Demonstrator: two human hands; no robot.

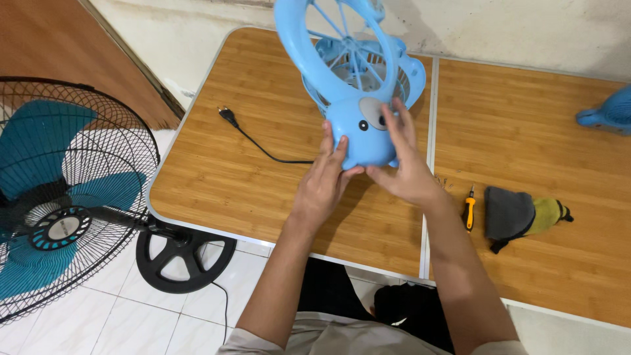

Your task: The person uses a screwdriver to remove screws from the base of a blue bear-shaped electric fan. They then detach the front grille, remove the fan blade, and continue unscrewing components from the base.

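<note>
A folding table with a bamboo-patterned wooden top and pale metal edging point(217, 197) stands against a stained, off-white plastered wall point(526, 29); a seam divides its top into two panels. Below lies a floor of white square tiles point(131, 309). At the upper left runs a reddish-brown wooden door panel point(59, 46). On the left stands a pedestal fan with teal blades, a black wire cage point(62, 197) and a round black base. The light is even and soft.

Two hands, left hand point(323, 179) and right hand point(402, 161), one small blue fan point(358, 79), one large standing fan point(66, 197), one black power plug point(228, 116), one screwdriver point(468, 209), one grey-and-yellow cloth point(522, 213), one wooden table point(217, 177), one further blue object point(608, 112) partly in view at right edge.
</note>
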